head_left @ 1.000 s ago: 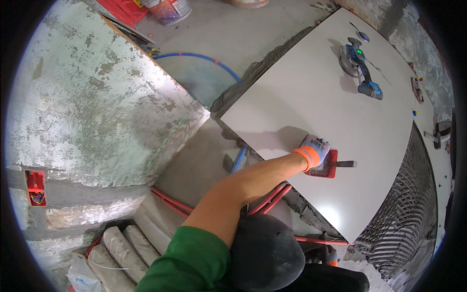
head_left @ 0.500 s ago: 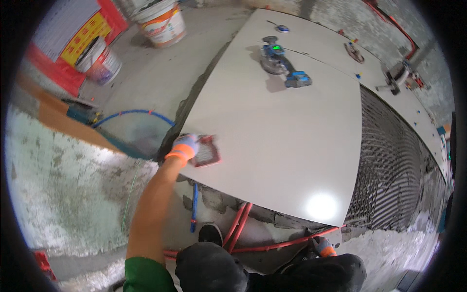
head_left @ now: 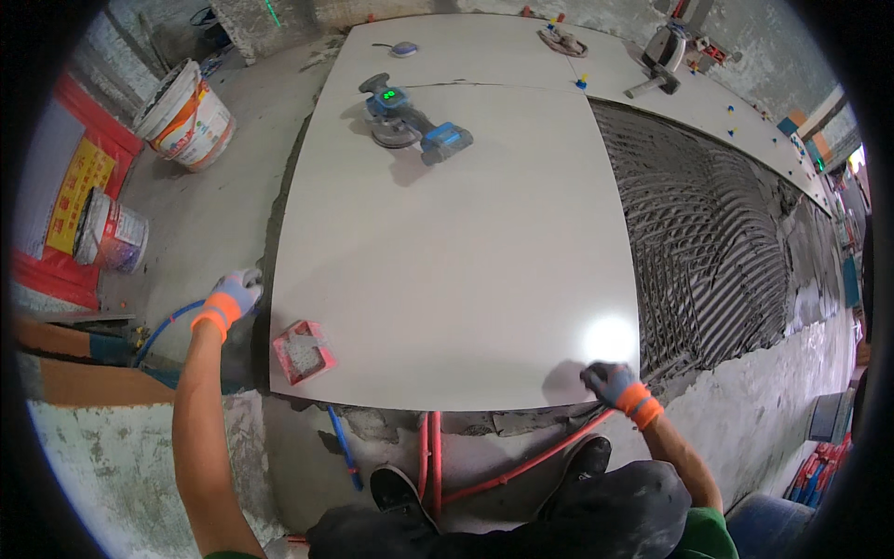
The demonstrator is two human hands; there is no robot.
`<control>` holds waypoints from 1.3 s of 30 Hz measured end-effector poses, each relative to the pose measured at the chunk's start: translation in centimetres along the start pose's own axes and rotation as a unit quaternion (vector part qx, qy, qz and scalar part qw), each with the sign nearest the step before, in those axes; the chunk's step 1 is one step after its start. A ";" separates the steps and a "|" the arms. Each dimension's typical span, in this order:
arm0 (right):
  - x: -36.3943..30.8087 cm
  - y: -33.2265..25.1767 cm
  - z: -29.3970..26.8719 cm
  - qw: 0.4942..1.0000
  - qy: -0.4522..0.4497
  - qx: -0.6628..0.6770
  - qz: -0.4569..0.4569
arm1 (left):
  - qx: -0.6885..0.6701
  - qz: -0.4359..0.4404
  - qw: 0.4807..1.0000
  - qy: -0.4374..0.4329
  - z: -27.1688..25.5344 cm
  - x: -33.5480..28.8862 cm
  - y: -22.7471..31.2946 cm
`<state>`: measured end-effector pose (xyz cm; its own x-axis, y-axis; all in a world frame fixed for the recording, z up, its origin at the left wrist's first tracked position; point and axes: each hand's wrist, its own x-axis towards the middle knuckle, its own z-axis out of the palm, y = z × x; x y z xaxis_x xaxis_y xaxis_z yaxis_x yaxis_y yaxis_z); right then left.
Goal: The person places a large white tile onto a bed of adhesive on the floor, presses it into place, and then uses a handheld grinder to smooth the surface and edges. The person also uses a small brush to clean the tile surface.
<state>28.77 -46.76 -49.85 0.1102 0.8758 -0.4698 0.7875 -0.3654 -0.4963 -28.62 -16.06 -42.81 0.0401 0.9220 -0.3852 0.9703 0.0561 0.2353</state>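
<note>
A large pale floor tile (head_left: pixel 447 252) lies in front of me. Just beyond its left edge is my left hand (head_left: pixel 235 293), in a grey glove with an orange cuff, held over the floor with loosely bent fingers and nothing visible in it. My right hand (head_left: pixel 616 387), gloved alike with darker fingers, is at the tile's near right corner, its fingers a little bent and apart, with a shadow beside it. A small red square tray (head_left: pixel 304 353) with grey powdery material sits near the near left corner. A blue-and-black cordless suction-cup tool (head_left: pixel 410 121) stands toward the far side.
Combed grey mortar (head_left: pixel 712 233) borders the tile on the right. Red pipes (head_left: pixel 436 466) and a blue pipe (head_left: pixel 345 449) run by my feet. A big bucket (head_left: pixel 191 121) and a smaller bucket (head_left: pixel 114 231) stand left. A grey hand tool (head_left: pixel 661 61) lies at the far right.
My left hand has let go of the red tray and moved left off the tile. My right hand has risen from beside my leg to the tile's near right corner. The view has turned right.
</note>
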 end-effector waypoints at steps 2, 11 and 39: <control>3.1 -0.9 -1.6 0.997 0.076 0.019 -0.023 | 0.018 0.035 0.999 -0.010 -0.8 2.0 4.2; 19.3 -5.6 -6.4 0.960 0.194 -0.194 -0.053 | 0.162 0.067 0.983 0.046 10.8 13.7 18.0; 51.4 -9.0 -22.3 0.938 0.150 -0.274 0.151 | 0.087 0.078 0.974 0.194 4.9 33.1 18.3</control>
<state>40.86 8.55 -53.20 0.4791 0.8378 -0.2618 0.8774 -0.4656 0.1156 -8.33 13.59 -55.60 0.1307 0.9913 0.0171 0.9866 -0.1318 0.0965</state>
